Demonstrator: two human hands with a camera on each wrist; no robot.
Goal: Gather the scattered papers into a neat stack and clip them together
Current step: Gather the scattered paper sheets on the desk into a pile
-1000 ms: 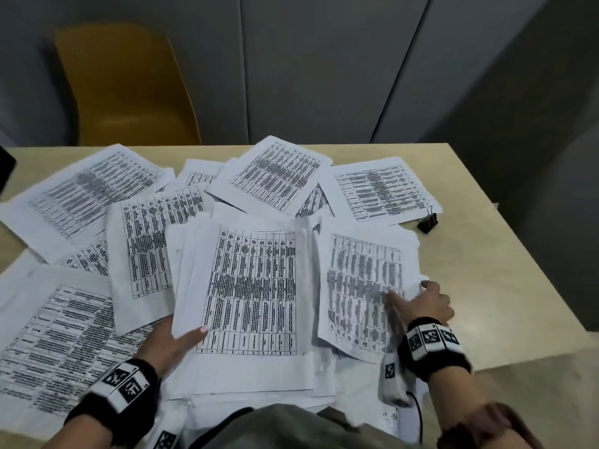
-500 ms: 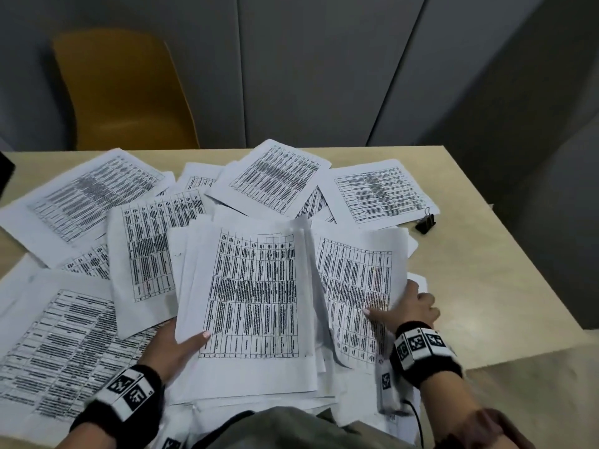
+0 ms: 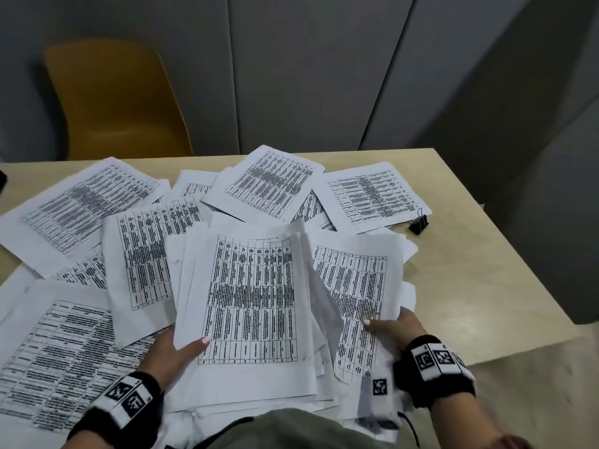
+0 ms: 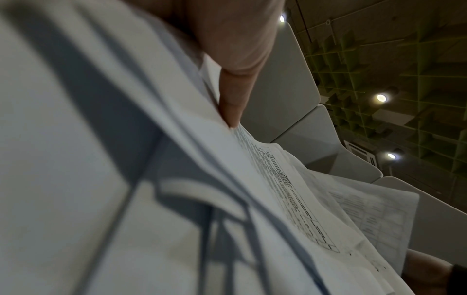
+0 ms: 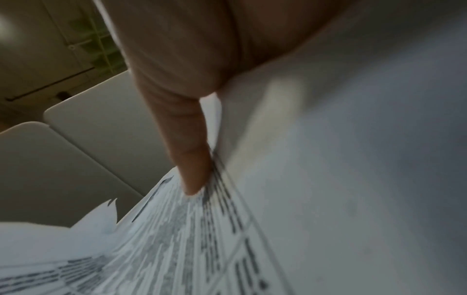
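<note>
Printed sheets lie scattered across the light wood table [image 3: 470,286]. My left hand [image 3: 175,351] grips the lower left edge of a loose stack [image 3: 252,299] in front of me, thumb on top, fingers hidden under the paper. My right hand [image 3: 393,327] pinches a printed sheet [image 3: 356,286] to the right of that stack, thumb on its face. The sheet leans against the stack's right side. In the wrist views, a thumb [image 4: 235,95] presses paper edges and the other thumb [image 5: 189,159] lies on print. A black binder clip [image 3: 419,222] sits at the far right by the outermost paper.
More sheets [image 3: 81,209] cover the table's left and back. A yellow chair [image 3: 113,102] stands behind the table at the left. Grey wall panels [image 3: 308,66] rise behind. The table's right edge is near my right hand.
My right hand has dragged the right-hand sheet leftward and toward me, up against the stack. The left hand keeps its hold on the stack's edge.
</note>
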